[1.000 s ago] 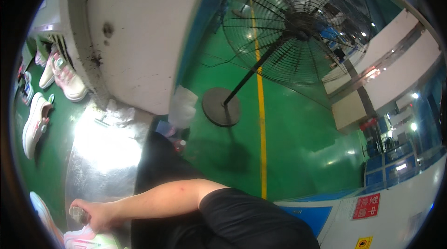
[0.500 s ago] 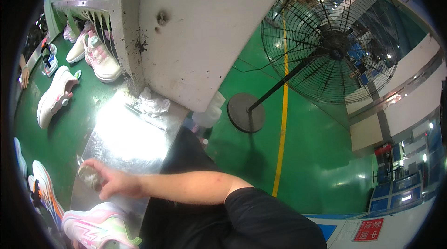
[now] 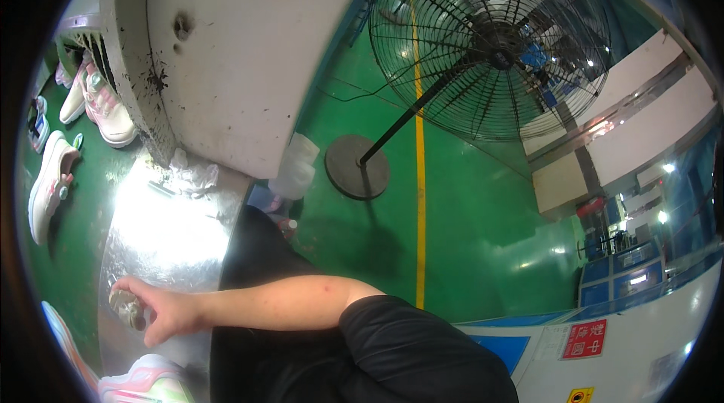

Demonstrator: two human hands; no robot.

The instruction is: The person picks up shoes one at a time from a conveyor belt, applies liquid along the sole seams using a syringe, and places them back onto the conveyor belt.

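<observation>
**Hand closed on a small object at a shiny workbench in a factory hall**

Green-painted factory floor (image 3: 467, 237) fills most of the view, crossed by a yellow line (image 3: 419, 177). On it stands a large black pedestal fan (image 3: 490, 41), its round base (image 3: 357, 168) near a big grey-white machine housing (image 3: 241, 49). Left of the housing runs a green conveyor surface (image 3: 68, 229) with pale sports shoes (image 3: 51, 177) lying on it — more pink-and-white ones (image 3: 105, 113) sit farther back.

At lower left is a reflective metal sheet (image 3: 166, 237), glaring with light. One bare forearm in a black sleeve reaches across from the lower right to the sheet's near edge. Its hand (image 3: 162, 309) is curled around a small greyish object (image 3: 127, 307), fingers wrapped on it, held just above or against the sheet; which hand it is I cannot tell for certain — it reads as the right. No other hand shows.

Crumpled white paper (image 3: 192, 173) lies at the sheet's far end, and another pink shoe (image 3: 147, 384) sits at the bottom edge, just below the hand.
</observation>
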